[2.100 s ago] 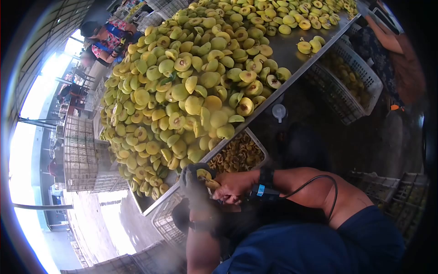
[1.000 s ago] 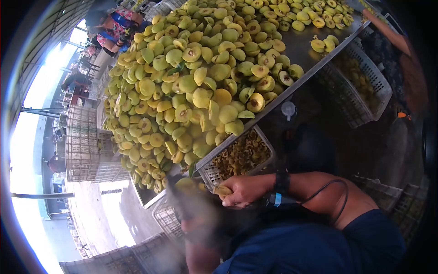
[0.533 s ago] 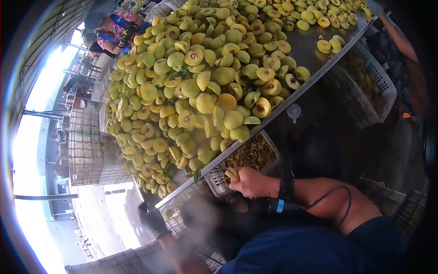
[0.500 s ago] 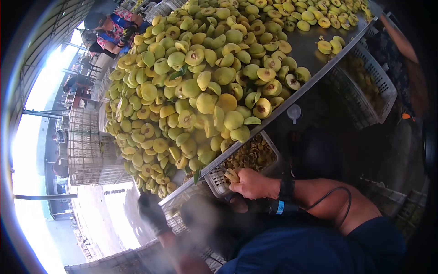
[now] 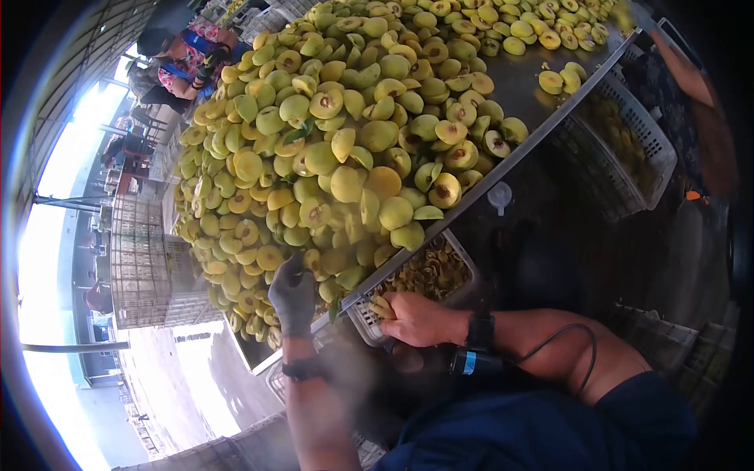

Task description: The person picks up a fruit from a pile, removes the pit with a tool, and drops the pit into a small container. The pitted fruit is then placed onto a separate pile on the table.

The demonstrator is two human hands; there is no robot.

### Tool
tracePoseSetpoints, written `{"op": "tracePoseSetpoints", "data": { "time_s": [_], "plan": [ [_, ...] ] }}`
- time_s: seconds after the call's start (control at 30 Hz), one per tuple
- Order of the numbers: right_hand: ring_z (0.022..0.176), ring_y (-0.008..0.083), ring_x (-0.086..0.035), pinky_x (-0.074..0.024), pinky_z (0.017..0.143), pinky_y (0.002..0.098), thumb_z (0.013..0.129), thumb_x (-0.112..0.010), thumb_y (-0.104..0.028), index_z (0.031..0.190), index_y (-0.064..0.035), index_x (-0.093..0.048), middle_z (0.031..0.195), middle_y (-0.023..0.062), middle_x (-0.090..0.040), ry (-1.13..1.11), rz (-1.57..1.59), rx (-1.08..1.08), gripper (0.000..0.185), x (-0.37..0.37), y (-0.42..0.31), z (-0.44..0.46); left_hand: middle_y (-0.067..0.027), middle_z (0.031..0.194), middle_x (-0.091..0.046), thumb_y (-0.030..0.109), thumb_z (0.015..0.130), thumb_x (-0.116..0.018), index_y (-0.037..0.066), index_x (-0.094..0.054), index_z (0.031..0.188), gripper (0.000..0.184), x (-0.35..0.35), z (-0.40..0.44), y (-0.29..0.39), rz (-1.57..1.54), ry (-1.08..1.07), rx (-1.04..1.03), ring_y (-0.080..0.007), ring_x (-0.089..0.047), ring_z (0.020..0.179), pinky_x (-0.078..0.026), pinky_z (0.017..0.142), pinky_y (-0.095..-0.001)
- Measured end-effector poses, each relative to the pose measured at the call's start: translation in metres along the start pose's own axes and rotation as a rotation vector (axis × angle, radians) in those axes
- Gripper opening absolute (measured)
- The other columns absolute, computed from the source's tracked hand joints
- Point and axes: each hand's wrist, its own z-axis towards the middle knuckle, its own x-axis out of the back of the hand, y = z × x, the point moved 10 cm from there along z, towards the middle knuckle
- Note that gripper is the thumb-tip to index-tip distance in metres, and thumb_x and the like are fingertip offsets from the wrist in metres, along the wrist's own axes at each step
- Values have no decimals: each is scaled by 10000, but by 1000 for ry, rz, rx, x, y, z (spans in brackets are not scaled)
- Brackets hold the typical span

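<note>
- The bare right hand pinches a yellowish piece over the end of a white crate; what the piece is cannot be told.
- The gloved left hand is at the near edge of a heap of halved fruit; whether its fingers hold one cannot be told.
- The heap looks loose and steep on the metal table, so a tug at its foot might spill halves over the edge.
- A loosened pinch could drop the piece among the scraps.
</note>
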Motion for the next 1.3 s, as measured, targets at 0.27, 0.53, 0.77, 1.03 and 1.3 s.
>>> {"op": "tracePoseSetpoints", "data": {
  "time_s": [0.27,0.53,0.77,1.03,1.3],
  "plan": [
    [806,455,-678,-534,738,496,855,-641,-145,1024,63,-633,836,282,-678,56,18,113,268,10,-15,7,-138,1069,-741,21,826,-686,16,-703,1243,417,-13,-15,4,-96,104,-61,-171,-710,848,-578,821,-329],
    [937,485,-660,-519,812,509,915,-634,-155,1127,65,-569,937,290,-682,74,-112,116,312,11,-12,16,-90,1054,-698,-75,834,-625,-27,-678,1253,425,-14,-58,33,-327,35,14,-132,-661,778,-547,627,-251],
    [997,457,-675,-527,836,494,939,-630,-157,1142,40,-580,994,276,-693,33,-296,-64,288,19,-24,5,-88,1012,-702,-94,837,-590,-36,-687,1249,428,-24,-88,83,-388,-37,59,-116,-639,720,-514,599,-239],
    [989,225,-651,-504,919,383,984,-601,-130,1213,-3,-610,1032,128,-717,-304,125,108,262,-18,-13,4,-71,1025,-694,53,930,-609,-38,-689,1206,302,-20,-106,121,-69,64,-474,-137,-664,882,-558,746,-285],
    [568,108,-557,-462,492,293,1027,-600,-134,929,-36,-599,748,15,-557,-601,599,-260,138,-41,-7,-24,-146,987,-694,146,1012,-514,15,-698,1095,241,-35,-114,92,188,123,-436,-351,-659,831,-529,709,-447]
  ]
}}
